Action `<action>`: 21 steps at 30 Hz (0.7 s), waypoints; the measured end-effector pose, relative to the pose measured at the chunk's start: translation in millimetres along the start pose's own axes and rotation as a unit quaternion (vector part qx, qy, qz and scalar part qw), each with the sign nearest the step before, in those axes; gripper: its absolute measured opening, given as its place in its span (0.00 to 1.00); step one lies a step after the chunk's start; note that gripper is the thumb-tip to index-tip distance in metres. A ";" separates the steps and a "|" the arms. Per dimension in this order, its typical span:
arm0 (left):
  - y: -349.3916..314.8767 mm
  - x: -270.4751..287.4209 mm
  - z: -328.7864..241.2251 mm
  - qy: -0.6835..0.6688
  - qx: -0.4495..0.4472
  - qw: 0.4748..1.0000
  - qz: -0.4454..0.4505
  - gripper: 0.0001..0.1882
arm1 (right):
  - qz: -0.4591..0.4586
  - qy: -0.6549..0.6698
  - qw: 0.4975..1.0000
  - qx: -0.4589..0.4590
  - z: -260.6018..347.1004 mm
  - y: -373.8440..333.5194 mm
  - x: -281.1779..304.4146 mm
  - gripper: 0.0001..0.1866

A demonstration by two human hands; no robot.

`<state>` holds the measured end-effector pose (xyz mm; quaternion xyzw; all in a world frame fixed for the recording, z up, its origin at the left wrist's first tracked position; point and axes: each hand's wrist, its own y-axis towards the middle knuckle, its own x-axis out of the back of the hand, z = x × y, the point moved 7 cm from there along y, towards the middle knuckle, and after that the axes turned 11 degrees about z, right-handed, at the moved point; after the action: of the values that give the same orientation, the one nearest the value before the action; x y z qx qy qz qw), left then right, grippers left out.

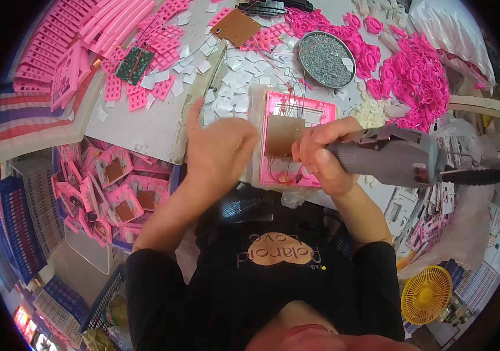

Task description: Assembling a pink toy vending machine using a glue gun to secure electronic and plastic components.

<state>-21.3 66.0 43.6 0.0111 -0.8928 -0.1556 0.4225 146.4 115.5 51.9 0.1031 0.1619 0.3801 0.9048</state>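
Note:
My right hand (329, 155) is wrapped around a grey electric screwdriver (387, 155), held sideways over the right edge of a pink plastic housing (266, 167). The housing lies open in front of me. Inside it sit a brown circuit board (282, 134) and thin wires (288, 104). My left hand (221, 146) is just left of the housing, near scattered white paper squares (235, 79). One finger on its outer side sticks out; the others curl inward, their tips mostly hidden. What they hold, if anything, does not show.
A round metal dish of screws (326, 58) stands beyond the housing. Pink ring-like parts (414, 82) are heaped at right. Pink button pads (162, 47) and a green circuit board (134, 65) lie at far left. Below left, a bin holds pink housings (118, 187). A yellow basket (425, 295) is lower right.

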 end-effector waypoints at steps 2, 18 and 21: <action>-4.6 -1.2 8.7 -0.028 -0.011 0.999 0.043 0.08 | 0.006 -0.010 1.000 -0.016 -2.6 -0.1 -1.4 0.14; -14.8 -41.6 -10.1 -0.037 -0.052 0.997 0.039 0.08 | 0.074 0.034 0.997 -0.001 9.5 15.6 -11.8 0.14; -17.8 -41.4 -14.4 -0.056 -0.057 0.996 0.027 0.12 | 0.071 0.070 0.994 0.034 25.6 22.9 -20.8 0.15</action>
<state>14.2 51.5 16.0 -0.0463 -0.9049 -0.1949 0.3757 127.2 114.7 87.2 0.1182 0.2304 0.4437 0.8579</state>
